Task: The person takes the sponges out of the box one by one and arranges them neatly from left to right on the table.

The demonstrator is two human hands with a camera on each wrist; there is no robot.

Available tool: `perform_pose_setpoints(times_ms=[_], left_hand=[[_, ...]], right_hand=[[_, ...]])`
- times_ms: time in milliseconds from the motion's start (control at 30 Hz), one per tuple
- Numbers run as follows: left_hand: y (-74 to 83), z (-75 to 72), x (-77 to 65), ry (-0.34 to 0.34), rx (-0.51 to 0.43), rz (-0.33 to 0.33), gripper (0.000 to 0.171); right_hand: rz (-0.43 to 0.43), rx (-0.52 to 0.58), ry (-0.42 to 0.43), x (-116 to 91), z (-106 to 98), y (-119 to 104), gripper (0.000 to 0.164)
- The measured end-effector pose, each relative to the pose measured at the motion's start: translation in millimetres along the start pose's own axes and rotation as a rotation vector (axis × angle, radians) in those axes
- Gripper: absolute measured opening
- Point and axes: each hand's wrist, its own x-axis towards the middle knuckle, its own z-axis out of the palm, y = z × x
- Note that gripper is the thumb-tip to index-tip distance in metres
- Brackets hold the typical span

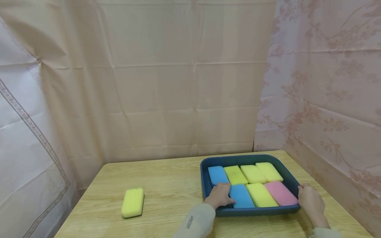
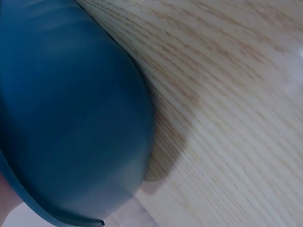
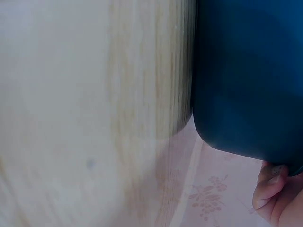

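A dark blue tray (image 1: 248, 211) holds two rows of sponges. Over its front left corner reaches my left hand (image 1: 219, 195), thumb and fingers apart against the left edge of the front blue sponge (image 1: 242, 196); the fingertips are partly hidden. Beside that sponge lie a yellow sponge (image 1: 262, 195) and a pink sponge (image 1: 281, 193). Another blue sponge (image 1: 218, 175) lies just behind my left fingers. At the tray's right end, my right hand (image 1: 311, 200) grips the rim. In the right wrist view, curled fingers (image 3: 269, 187) meet the rim's underside.
A yellow sponge (image 1: 132, 202) with a dark underside lies apart on the wooden table (image 1: 166, 185), left of the tray. More yellow sponges (image 1: 269, 172) fill the tray's back row. Beige curtains (image 1: 178, 82) hang behind the table, a floral one (image 1: 333, 99) along the right.
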Motion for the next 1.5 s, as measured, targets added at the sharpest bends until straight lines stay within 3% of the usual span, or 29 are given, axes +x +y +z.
perform_pose_setpoints(times_ms=[200, 367, 500, 767, 1133, 1500], left_hand=[[2.1, -1.5, 0.7, 0.002, 0.04, -0.011, 0.045], [4.1, -2.9, 1.2, 0.006, -0.012, -0.045, 0.05], [5.3, -2.2, 0.3, 0.015, -0.095, -0.069, 0.055], [7.8, -1.5, -1.5, 0.016, -0.362, -0.109, 0.054], [10.3, 1.2, 1.3, 0.063, -0.539, -0.144, 0.049], [19.1, 2.8, 2.2, 0.132, -0.69, -0.282, 0.065]], right_hand=[[-0.004, -0.004, 0.004, 0.3, 0.4, 0.6, 0.029], [-0.004, -0.007, 0.0, 1.7, 0.4, 0.9, 0.028], [-0.005, -0.002, 0.007, 1.6, 0.5, 1.2, 0.028], [-0.003, 0.001, 0.015, 0.0, 1.7, 2.1, 0.027], [-0.005, 0.0, 0.032, 0.2, 1.9, 1.1, 0.026], [0.006, -0.003, 0.028, -0.4, 0.8, -0.8, 0.027]])
